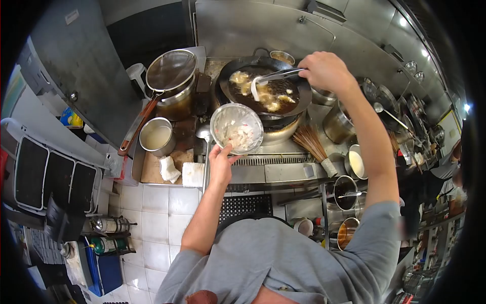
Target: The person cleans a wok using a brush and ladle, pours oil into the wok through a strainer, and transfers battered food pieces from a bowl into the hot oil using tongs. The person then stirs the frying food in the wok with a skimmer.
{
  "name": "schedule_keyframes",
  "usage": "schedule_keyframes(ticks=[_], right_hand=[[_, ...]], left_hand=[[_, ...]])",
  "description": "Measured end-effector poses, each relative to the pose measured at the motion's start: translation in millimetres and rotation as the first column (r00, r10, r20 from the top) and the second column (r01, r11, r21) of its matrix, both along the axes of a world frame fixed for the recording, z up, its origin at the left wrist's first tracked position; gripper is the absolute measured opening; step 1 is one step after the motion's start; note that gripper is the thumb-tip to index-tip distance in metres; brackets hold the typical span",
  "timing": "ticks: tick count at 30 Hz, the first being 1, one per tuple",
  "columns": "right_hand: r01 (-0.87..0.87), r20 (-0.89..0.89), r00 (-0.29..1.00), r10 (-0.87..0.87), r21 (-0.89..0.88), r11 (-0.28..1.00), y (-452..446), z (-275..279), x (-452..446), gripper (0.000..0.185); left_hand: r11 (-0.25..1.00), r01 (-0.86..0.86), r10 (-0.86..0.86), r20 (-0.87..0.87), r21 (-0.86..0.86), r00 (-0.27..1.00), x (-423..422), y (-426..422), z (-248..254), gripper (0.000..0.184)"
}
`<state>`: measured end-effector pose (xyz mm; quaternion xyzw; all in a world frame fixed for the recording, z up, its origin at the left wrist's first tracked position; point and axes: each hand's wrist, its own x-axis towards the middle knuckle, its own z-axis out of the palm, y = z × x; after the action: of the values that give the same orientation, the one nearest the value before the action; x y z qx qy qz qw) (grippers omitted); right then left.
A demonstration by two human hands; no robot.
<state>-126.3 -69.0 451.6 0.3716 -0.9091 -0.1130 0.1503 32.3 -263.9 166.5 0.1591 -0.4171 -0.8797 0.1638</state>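
My left hand (221,164) grips the near rim of a metal bowl (218,121), tilted a little, with pale battered pieces (242,136) inside. The bowl is beside the near left edge of a wok (304,104). My right hand (324,70) is closed around the end of metal tongs (283,74) reaching over the wok from the right. At the tongs' tips hangs a whitish, batter-coated strip (254,90), just above or touching the dark oil. Several pale golden pieces (273,106) float in the oil.
Left of the wok, a round mesh strainer (172,68) rests on a large pot (174,109). Nearby are a small pot of pale liquid (156,137), folded white cloths (193,175) and a ladle (204,133). To the right lie a bamboo brush (311,144) and a tall metal pot (338,124).
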Motion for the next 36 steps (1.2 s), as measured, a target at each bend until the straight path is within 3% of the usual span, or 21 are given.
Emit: schedule_keyframes(ticks=[4, 9, 11, 15, 17, 21, 22, 23, 25, 27, 29, 36], right_hand=[[0.175, 0.1, 0.977, -0.187, 0.117, 0.978, -29, -43, -32, 0.022], [0.196, 0.26, 0.937, -0.235, 0.168, 0.966, -60, -132, -64, 0.034], [0.294, 0.327, 0.898, -0.295, 0.054, 0.954, -61, -132, -61, 0.035], [0.267, 0.327, 0.9, -0.29, 0.114, 0.957, -52, -130, -69, 0.035], [0.36, 0.315, 0.892, -0.325, -0.058, 0.931, -44, -120, -78, 0.035], [0.105, 0.357, 0.934, -0.005, -0.26, 0.96, -9, -65, -29, 0.03], [0.103, 0.361, 0.932, -0.003, -0.258, 0.961, -6, -55, -8, 0.03], [-0.018, 0.325, 0.942, 0.084, -0.204, 0.979, -3, -48, 15, 0.028], [-0.172, 0.243, 0.952, 0.184, -0.069, 0.983, -4, -45, 44, 0.023], [-0.175, 0.172, 0.972, 0.159, 0.081, 0.981, -5, -65, 38, 0.021], [-0.162, 0.156, 0.977, 0.147, 0.087, 0.983, -2, -65, 36, 0.018], [-0.067, 0.128, 0.99, 0.061, 0.038, 0.997, 27, -22, 27, 0.015]], left_hand=[[0.999, -0.043, 0.042, 0.039, 0.023, 0.998, 9, -8, -1, 0.023], [0.998, -0.062, 0.06, 0.063, 0.017, 0.996, 27, -13, 6, 0.022], [0.997, -0.07, 0.07, 0.062, 0.01, 0.996, 34, -18, 10, 0.021], [0.995, -0.096, 0.096, 0.066, 0.007, 0.993, 41, -20, 8, 0.021], [0.996, -0.094, 0.094, 0.044, 0.001, 0.995, 40, -22, 6, 0.022], [0.997, -0.036, 0.038, 0.027, -0.065, 0.999, 38, -27, 5, 0.02], [0.997, -0.021, 0.02, -0.024, -0.069, 1.0, 35, -26, 6, 0.019], [0.997, -0.021, 0.019, -0.021, -0.068, 1.0, 33, -22, 11, 0.019], [0.969, 0.04, -0.071, -0.124, -0.242, 0.99, 30, -13, 26, 0.018], [0.954, 0.107, -0.16, -0.17, -0.281, 0.972, 22, -4, 30, 0.017], [0.933, 0.095, -0.158, -0.157, -0.348, 0.975, 13, 8, 32, 0.017], [0.986, 0.069, -0.089, -0.125, -0.15, 0.988, -23, 20, 31, 0.02]])
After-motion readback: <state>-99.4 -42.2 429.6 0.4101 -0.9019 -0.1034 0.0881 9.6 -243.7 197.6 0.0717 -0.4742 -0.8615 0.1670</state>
